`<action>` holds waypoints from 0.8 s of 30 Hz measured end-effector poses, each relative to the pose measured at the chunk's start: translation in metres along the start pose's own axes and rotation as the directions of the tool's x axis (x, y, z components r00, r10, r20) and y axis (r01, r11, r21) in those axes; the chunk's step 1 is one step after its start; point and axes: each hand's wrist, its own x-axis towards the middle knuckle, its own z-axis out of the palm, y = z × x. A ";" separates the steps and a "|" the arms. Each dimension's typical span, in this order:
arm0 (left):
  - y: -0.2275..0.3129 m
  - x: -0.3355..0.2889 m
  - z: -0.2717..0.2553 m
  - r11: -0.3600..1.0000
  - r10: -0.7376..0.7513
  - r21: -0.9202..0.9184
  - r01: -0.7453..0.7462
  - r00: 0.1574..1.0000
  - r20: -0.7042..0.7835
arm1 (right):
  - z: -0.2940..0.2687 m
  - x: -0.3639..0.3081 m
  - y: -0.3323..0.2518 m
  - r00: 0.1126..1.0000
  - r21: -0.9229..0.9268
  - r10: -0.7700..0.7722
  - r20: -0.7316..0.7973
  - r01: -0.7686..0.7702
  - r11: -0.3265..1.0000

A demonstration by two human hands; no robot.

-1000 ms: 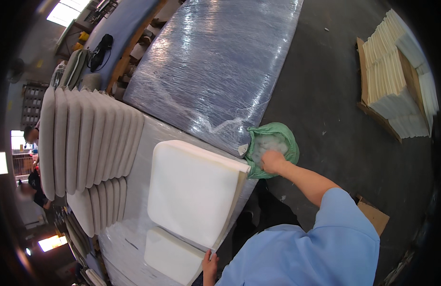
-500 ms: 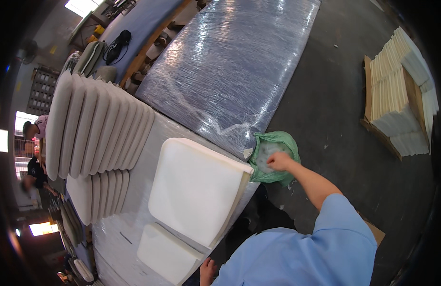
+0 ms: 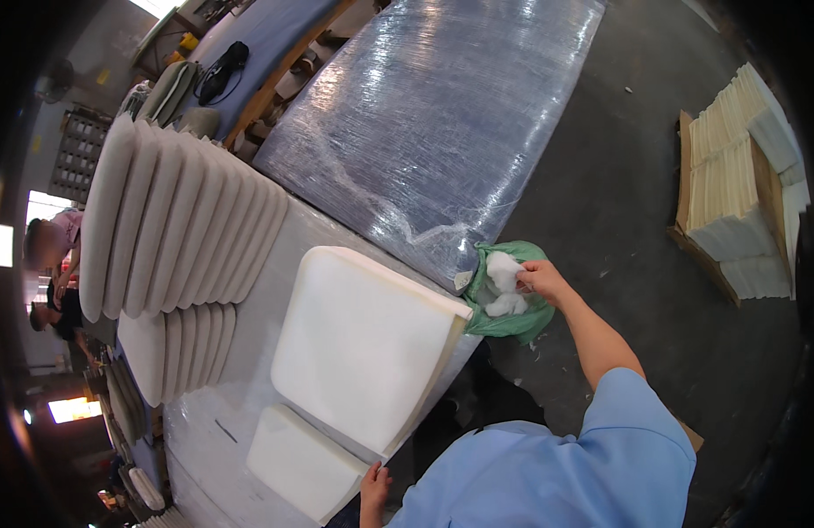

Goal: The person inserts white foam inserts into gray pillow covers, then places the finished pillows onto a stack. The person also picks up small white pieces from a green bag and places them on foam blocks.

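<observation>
My right hand (image 3: 541, 278) pinches a tuft of white fibre stuffing (image 3: 504, 269) above a green bag (image 3: 537, 324). More of this fluffy fill lies inside, below my fingers. The bag hangs at the table corner. My left hand (image 3: 374, 486) is near the table's front edge, beside the smaller white foam pad (image 3: 301, 462). Its fingers are loosely curled, with nothing visible in them. Behind that pad lies a larger white foam cushion (image 3: 363, 339) with rounded corners, its edge close to the bag.
Light grey cushions (image 3: 182, 229) stand in a row at the left. A plastic-wrapped blue-grey surface (image 3: 424, 123) stretches away behind the bag. Stacked white sheets (image 3: 732, 185) stand on the floor at right. Two people (image 3: 59, 273) work at far left.
My right hand has risen slightly and moved right, drawing up a white tuft of stuffing. My left hand has shifted a little up and left, toward the small foam pad.
</observation>
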 end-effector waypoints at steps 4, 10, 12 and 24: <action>0.012 0.012 0.007 0.973 0.117 0.190 -0.132 0.989 0.088 | -0.013 -0.018 -0.015 0.988 0.188 0.012 0.154 -0.041 0.981; 0.121 0.007 0.057 0.905 0.021 0.363 -0.222 0.877 0.481 | -0.018 -0.032 -0.016 0.954 0.262 -0.020 0.298 -0.062 0.963; 0.169 0.000 0.095 0.834 0.274 0.245 -0.494 0.757 0.593 | -0.017 -0.040 -0.019 0.947 0.253 -0.029 0.319 -0.056 0.966; 0.358 0.057 0.298 0.183 0.771 0.340 -0.923 0.349 0.532 | 0.001 -0.040 -0.041 0.903 0.333 -0.292 0.315 0.183 0.925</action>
